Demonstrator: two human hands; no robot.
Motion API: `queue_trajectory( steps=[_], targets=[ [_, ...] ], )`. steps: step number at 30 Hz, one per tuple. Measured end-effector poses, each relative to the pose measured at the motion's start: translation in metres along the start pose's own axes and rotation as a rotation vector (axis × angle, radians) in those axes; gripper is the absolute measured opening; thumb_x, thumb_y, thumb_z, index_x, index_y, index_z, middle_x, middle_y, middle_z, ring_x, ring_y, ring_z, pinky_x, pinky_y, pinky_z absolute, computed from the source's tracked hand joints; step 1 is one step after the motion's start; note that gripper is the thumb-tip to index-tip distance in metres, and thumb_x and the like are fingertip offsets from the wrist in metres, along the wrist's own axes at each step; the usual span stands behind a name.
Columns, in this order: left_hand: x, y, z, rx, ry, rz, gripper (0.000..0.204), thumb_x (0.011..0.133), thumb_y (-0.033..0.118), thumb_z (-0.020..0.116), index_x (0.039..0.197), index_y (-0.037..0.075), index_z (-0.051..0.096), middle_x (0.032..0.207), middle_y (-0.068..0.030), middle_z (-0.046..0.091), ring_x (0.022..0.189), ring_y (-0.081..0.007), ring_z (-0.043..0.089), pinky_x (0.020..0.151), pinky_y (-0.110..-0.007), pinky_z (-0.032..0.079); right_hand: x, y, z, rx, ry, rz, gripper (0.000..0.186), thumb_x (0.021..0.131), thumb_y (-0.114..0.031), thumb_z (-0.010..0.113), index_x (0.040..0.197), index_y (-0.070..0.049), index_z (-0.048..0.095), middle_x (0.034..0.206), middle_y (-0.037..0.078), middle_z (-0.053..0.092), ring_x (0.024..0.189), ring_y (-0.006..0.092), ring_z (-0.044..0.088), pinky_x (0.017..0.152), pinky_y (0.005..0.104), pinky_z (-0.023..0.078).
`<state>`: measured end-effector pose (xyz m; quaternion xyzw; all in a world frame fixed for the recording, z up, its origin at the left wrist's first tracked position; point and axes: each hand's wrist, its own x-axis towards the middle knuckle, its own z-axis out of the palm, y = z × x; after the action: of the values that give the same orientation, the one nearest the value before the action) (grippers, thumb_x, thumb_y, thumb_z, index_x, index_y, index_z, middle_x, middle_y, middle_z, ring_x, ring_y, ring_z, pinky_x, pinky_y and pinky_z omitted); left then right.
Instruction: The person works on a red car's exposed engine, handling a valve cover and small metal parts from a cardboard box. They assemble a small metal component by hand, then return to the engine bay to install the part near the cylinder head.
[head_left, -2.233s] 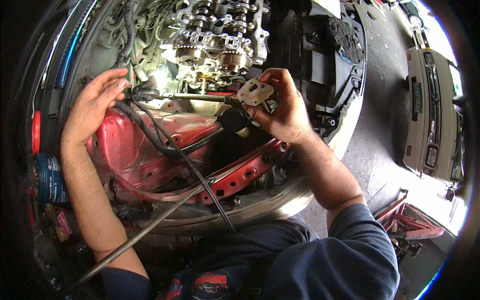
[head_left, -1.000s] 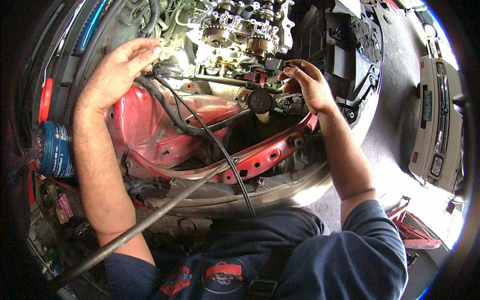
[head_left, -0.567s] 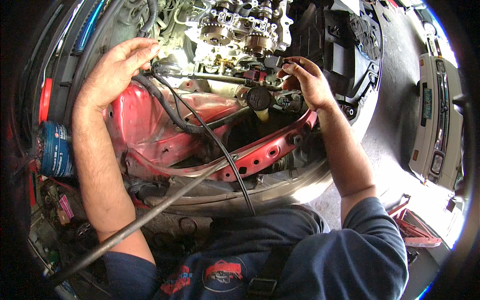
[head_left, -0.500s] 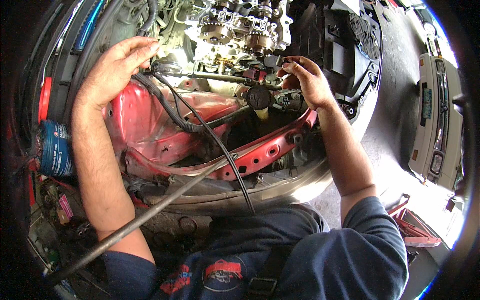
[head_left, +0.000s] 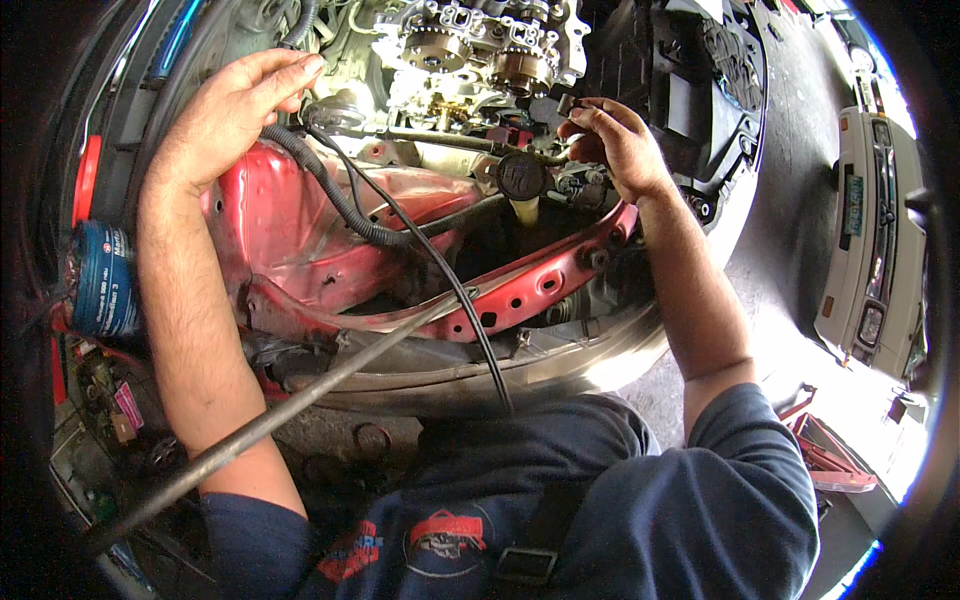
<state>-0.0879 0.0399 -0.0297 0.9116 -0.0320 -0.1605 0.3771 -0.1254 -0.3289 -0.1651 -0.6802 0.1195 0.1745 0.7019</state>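
Observation:
My left hand (head_left: 238, 108) is raised over the left side of the engine bay, with thumb and forefinger pinched together. Whatever they hold, if anything, cannot be made out. On the right, my right hand (head_left: 622, 148) is closed, its thumb and fingers around a small grey piece (head_left: 566, 104) that pokes out at the tips. Between and beyond my hands is the opened engine, with two toothed cam gears (head_left: 436, 48) (head_left: 524, 72) bare. A black round cap (head_left: 521, 177) on a pale filler neck stands nearer me, left of my right wrist.
A metal rod (head_left: 300, 405) slants from lower left up to the red body panel (head_left: 520, 297). A black cable (head_left: 430, 250) and ribbed hose (head_left: 330, 195) cross the bay. A blue-labelled container (head_left: 103, 280) stands left of my forearm. A white vehicle (head_left: 875, 235) is at the right.
The view has tilted a little, so the engine sits higher in the picture. My left hand has moved slightly farther away; my right hand keeps nearly the same place and grip.

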Motion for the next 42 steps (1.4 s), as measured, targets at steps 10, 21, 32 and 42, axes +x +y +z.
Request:
queue_trajectory(
  steps=[10, 21, 32, 42],
  targets=[
    [-0.002, 0.002, -0.001, 0.050, 0.015, 0.018, 0.052, 0.090, 0.050, 0.060, 0.116, 0.004, 0.064, 0.092, 0.0004, 0.063, 0.084, -0.0083, 0.052, 0.074, -0.023, 0.040, 0.002, 0.002, 0.001, -0.008, 0.012, 0.010, 0.031, 0.090, -0.019, 0.061, 0.113, 0.001, 0.059, 0.090, 0.012, 0.069, 0.070, 0.0156, 0.064, 0.066, 0.0264, 0.052],
    [-0.005, 0.008, -0.001, 0.042, 0.054, 0.060, 0.055, 0.090, 0.050, 0.060, 0.110, -0.001, 0.066, 0.093, -0.0030, 0.066, 0.081, -0.0110, 0.054, 0.080, -0.026, 0.044, 0.004, 0.006, -0.001, 0.025, -0.008, 0.045, 0.028, 0.090, -0.018, 0.060, 0.112, 0.000, 0.059, 0.089, 0.011, 0.068, 0.069, 0.0151, 0.063, 0.065, 0.0262, 0.051],
    [0.027, -0.035, -0.022, 0.032, 0.090, 0.011, 0.056, 0.086, 0.060, 0.059, 0.108, 0.009, 0.067, 0.099, 0.0016, 0.064, 0.084, -0.0109, 0.056, 0.073, -0.028, 0.043, -0.021, -0.031, 0.055, 0.038, 0.008, -0.312, 0.034, 0.092, -0.015, 0.060, 0.120, 0.004, 0.055, 0.104, 0.016, 0.067, 0.092, 0.0232, 0.067, 0.086, 0.0341, 0.052],
    [0.039, -0.037, -0.024, 0.046, 0.166, 0.110, 0.049, 0.088, 0.052, 0.062, 0.081, 0.005, 0.068, 0.061, 0.0027, 0.054, 0.053, -0.0100, 0.045, 0.049, -0.030, 0.039, 0.053, 0.010, 0.170, 0.190, -0.114, 0.137, 0.015, 0.084, -0.014, 0.067, 0.090, -0.001, 0.069, 0.083, 0.009, 0.068, 0.070, 0.0155, 0.064, 0.064, 0.0272, 0.052]
  ],
)
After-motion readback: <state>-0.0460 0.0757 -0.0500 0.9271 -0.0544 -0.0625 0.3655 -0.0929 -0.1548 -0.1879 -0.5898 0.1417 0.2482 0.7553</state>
